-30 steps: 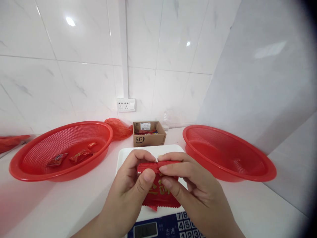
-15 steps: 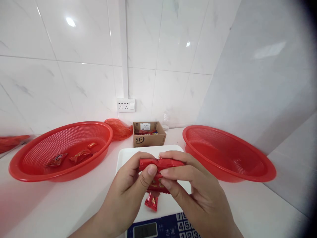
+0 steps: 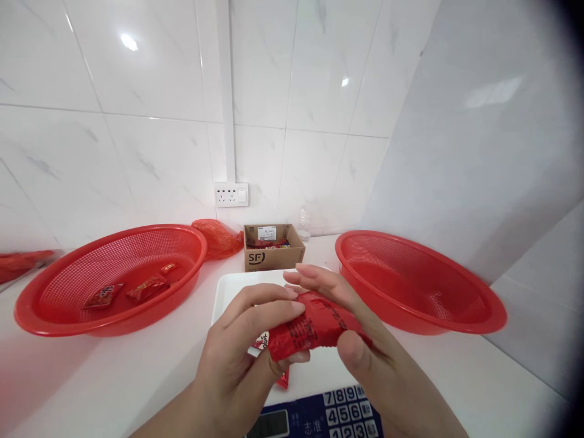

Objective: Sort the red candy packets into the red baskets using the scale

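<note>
A red printed packet [image 3: 314, 322] is held above the white pan of a scale [image 3: 232, 292]. My left hand [image 3: 246, 340] grips its left end between thumb and fingers. Around the packet's right side, my right hand [image 3: 360, 340] is spread, its thumb apart from the fingers. Part of a packet with white lettering [image 3: 261, 342] shows by my left fingers. A small red packet [image 3: 283, 380] lies on the pan, mostly hidden behind my left hand. The scale's blue keypad panel [image 3: 314, 417] is below.
At the left, a red perforated basket [image 3: 155, 316] contains several red packets [image 3: 146, 287]. Another red basket [image 3: 410, 304] stands at the right. Behind the scale are a cardboard box [image 3: 274, 260], an orange-red plastic bag [image 3: 218, 238] and a clear bottle [image 3: 305, 222].
The red packet is turned so its printed face shows. My right fingers have spread from their pinch, and my left fingers have shifted over the packet.
</note>
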